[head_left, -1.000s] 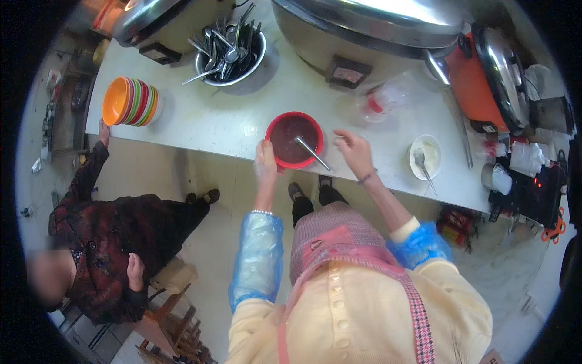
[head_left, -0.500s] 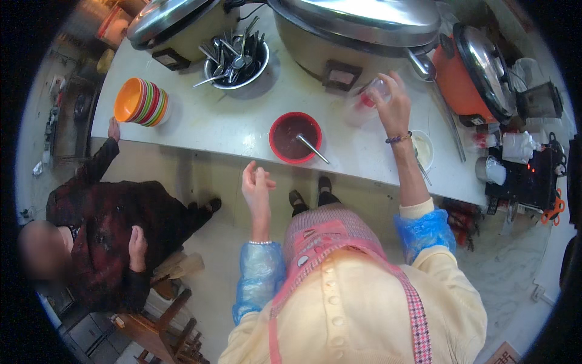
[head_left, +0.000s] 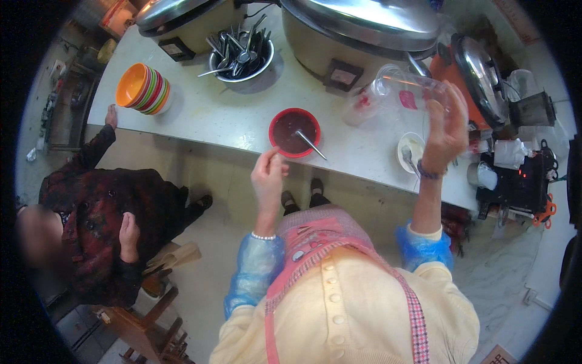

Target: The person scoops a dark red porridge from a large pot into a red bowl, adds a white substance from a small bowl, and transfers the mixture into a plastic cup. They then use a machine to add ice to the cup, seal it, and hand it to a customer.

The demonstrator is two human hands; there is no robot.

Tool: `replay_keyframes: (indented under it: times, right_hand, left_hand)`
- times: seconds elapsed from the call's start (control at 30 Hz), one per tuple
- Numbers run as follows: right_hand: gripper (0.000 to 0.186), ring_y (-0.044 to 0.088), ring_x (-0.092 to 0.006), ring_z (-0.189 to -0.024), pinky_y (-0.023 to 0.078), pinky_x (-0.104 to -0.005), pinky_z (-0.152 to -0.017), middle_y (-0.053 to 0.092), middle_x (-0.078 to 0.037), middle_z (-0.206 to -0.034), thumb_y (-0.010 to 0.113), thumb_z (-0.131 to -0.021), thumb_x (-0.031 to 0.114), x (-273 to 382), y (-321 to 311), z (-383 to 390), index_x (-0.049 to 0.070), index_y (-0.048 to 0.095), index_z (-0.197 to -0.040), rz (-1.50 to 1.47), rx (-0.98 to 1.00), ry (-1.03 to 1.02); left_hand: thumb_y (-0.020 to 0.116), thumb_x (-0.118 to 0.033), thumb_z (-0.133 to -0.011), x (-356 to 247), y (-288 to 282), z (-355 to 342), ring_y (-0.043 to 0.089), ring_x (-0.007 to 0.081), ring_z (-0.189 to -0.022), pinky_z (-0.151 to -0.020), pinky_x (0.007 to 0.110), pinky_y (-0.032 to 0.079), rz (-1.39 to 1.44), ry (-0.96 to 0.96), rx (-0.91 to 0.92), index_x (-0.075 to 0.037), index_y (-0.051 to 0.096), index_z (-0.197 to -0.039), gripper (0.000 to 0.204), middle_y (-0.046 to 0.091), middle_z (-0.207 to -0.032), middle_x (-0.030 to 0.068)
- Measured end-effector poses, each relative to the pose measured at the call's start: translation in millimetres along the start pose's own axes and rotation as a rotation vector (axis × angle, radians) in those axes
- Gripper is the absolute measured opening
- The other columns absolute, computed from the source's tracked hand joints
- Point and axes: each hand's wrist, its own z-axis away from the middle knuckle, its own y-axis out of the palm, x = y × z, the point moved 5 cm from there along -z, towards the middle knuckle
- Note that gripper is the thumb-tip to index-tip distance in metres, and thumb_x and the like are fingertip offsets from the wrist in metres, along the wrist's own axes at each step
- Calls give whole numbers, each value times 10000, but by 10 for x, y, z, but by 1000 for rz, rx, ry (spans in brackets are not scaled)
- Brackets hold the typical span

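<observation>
My right hand (head_left: 445, 130) grips a clear plastic cup (head_left: 406, 85) with a pink mark, tilted sideways above more clear plastic cups (head_left: 361, 106), which are too blurred to count. Just below the red bowl (head_left: 279, 142), my left hand (head_left: 270, 176) has its fingers loosely apart, holding nothing I can see; its fingertips come near the rim. The bowl holds a dark reddish-brown liquid with a metal-handled utensil (head_left: 312, 144) in it. A small white bowl (head_left: 412, 139) with pale contents and a spoon sits beside my right wrist.
Large cookers (head_left: 357, 24) line the back, an orange one (head_left: 479, 103) at right. A steel bowl of cutlery (head_left: 239, 73) and stacked coloured bowls (head_left: 133, 88) stand left. A person (head_left: 106, 230) in dark clothes touches the counter's left end. A black appliance (head_left: 509, 188) lies right.
My left hand let go of the red bowl, dropped below it, then moved back up near it. My right hand went to the plastic cups and now holds one, tilted, farther right.
</observation>
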Motion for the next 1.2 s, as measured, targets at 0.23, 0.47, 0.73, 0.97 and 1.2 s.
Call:
replay_keyframes:
  times: [0.23, 0.47, 0.73, 0.97, 1.2]
  right_hand:
    - [318, 557, -348, -1218, 482, -457, -1022, 573, -145, -1269, 564, -982, 148, -314, -124, 743, -34, 550, -1243, -1041, -70, 973]
    - [357, 501, -365, -1270, 418, -486, -1084, 557, -131, -1288, 561, -991, 217, -556, 99, 1849, -5, 541, -1270, -1315, -33, 1451]
    - [462, 529, -315, -1222, 489, -496, -1002, 521, -147, -1301, 508, -1025, 343, -298, 526, 2613, -11, 468, -1320, -1246, 258, 1720]
    - [448, 561, -281, -1175, 512, -457, -970, 516, -116, -1262, 563, -1011, 260, -208, 1370, 3237, 10, 425, -1356, -1169, 294, 1709]
    - [520, 516, -240, -1242, 488, -425, -982, 470, -102, -1411, 488, -1043, 292, -435, 1910, 3131, 14, 337, -1457, -1231, 68, 1506]
  left_hand:
    - [576, -161, -981, -548, 1057, 233, 655, 121, -829, -680, 242, 542, 247, -30, 532, 16, 675, -1073, 223, 688, -947, 62]
    - [610, -143, -945, -204, 863, 443, 612, 112, -730, -672, 251, 508, 246, -245, 667, 1, 668, -897, 162, 650, -807, 39]
    - [594, -95, -920, -262, 113, 403, 624, 141, -772, -742, 293, 520, 183, -137, 283, -3, 635, -878, 109, 658, -854, 69]
    - [610, -86, -919, 49, -577, -504, 636, 202, -873, -846, 364, 527, 550, 51, -241, 7, 606, -978, 110, 660, -957, 109]
    - [619, -117, -887, 410, -320, -1182, 639, 197, -947, -873, 351, 521, 439, 35, -311, 27, 625, -982, 173, 668, -971, 103]
